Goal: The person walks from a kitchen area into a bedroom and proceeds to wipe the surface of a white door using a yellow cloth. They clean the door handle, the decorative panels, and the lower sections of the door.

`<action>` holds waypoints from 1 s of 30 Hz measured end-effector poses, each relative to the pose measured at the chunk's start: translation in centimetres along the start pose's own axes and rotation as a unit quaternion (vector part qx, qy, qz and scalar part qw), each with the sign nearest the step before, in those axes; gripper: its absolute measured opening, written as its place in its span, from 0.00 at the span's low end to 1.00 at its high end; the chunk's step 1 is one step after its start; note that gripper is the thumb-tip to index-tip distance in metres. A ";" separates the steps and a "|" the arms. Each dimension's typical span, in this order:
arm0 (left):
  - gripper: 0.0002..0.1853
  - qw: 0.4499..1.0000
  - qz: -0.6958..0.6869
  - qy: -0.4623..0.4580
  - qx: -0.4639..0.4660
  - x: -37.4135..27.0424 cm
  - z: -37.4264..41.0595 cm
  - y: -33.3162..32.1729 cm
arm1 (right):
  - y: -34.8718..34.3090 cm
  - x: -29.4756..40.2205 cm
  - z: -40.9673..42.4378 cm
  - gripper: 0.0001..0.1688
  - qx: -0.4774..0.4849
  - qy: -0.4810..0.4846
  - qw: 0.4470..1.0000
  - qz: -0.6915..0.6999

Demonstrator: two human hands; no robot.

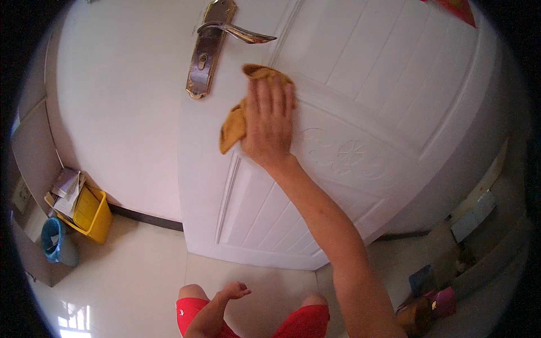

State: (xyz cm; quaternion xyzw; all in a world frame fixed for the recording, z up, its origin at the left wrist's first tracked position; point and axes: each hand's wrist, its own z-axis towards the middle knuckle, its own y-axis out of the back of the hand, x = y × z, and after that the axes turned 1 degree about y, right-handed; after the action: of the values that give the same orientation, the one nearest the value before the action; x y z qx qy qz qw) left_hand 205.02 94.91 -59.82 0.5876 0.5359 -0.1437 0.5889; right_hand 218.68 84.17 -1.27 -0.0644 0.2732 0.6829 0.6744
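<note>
My right hand presses a mustard-yellow cloth flat against a white panelled door. The cloth sticks out above the fingertips and to the left of the palm. Above and left of that hand are a bronze-coloured lever handle and its long lock plate, with a keyhole cylinder below the lever. A carved flower relief lies to the right of my wrist. My left hand hangs low between my knees, loosely curled, and nothing shows in it.
At the left, a yellow bin filled with papers stands on the pale tiled floor, beside a blue-lined waste bin. Red shorts cover my legs. Bags or boxes, partly in shadow, lie at the lower right.
</note>
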 end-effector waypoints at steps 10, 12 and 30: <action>0.31 0.998 -0.045 0.037 0.007 0.4 1.1 -0.1 | 2.5 -3.4 0.2 0.30 0.002 0.075 0.997 -0.020; 0.32 0.996 -0.071 0.044 0.009 0.6 1.3 0.2 | 2.3 -2.4 0.5 0.29 -0.002 0.075 0.994 -0.075; 0.33 0.999 -0.004 0.039 0.029 2.6 -0.8 0.0 | 8.7 -15.6 -8.2 0.20 -0.034 0.057 0.998 -0.002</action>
State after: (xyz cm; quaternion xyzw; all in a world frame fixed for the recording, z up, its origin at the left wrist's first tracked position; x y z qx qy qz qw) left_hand 205.66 96.83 -61.67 0.6076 0.5565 -0.1383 0.5496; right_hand 209.35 67.11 1.36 -0.1270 0.2879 0.6856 0.6564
